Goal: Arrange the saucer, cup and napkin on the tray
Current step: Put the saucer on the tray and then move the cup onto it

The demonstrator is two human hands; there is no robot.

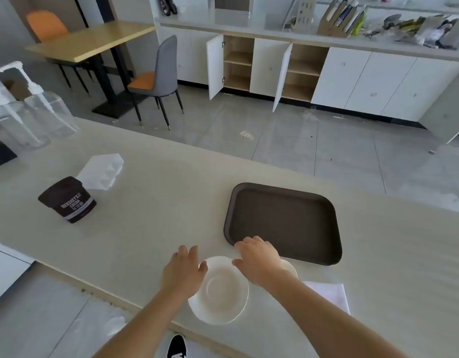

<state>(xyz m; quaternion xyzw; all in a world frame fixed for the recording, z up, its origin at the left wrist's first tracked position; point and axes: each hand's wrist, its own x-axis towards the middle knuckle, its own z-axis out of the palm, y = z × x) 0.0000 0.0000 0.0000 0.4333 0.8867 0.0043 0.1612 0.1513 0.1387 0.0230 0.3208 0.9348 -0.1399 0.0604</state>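
The left hand (183,272) lies at the left rim of a round white ceramic saucer (219,290), which sits on the pale stone-look counter (158,228) just in front of the near left corner of the dark brown rectangular plastic tray (282,220). Its fingers are loosely spread and the thumb touches the saucer's rim; no closed grip shows. The right hand (258,259) reaches over the saucer's far right edge, fingers curled downward, fingertips meeting the tray's near rim. It covers a second white rounded piece (290,267) just right of the saucer; whether that is the cup, and whether the fingers grasp it, cannot be told. A white folded napkin (331,293) lies flat on the counter in front of the tray, partly under the right forearm. The tray holds nothing.

Well left of the tray stands a dark brown tub (68,200), tilted in this view, lettered "HERSHEY'S COCOA". Just behind it lies a clear plastic moulded container (100,170). Further left and back, two clear pump bottles (29,115) stand at the counter's edge. Beyond the tray, across the floor, white cabinets (352,81) have two doors hanging open.
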